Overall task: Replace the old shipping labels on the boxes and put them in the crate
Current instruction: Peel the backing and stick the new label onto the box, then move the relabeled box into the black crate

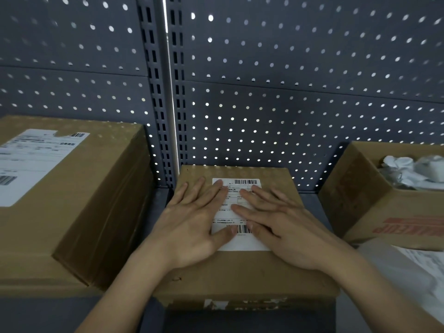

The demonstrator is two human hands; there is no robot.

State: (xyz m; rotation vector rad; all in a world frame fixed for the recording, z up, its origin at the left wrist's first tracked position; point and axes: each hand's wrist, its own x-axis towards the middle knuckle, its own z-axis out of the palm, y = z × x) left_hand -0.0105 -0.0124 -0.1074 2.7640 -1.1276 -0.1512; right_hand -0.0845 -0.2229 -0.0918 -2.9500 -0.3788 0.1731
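Note:
A small brown cardboard box [240, 272] lies in front of me on a dark shelf. A white shipping label [236, 207] with two barcodes lies on its top. My left hand [192, 224] lies flat on the box, fingers straight, thumb and fingertips on the label's left edge. My right hand [281, 227] presses flat on the label's right half, fingers spread. Both hands cover part of the print.
A larger cardboard box [79, 188] with a white label [28, 164] stands at the left. An open carton [374, 207] holding crumpled white paper [413, 171] sits at the right, with white sheets [413, 272] in front of it. A grey pegboard wall [264, 92] closes the back.

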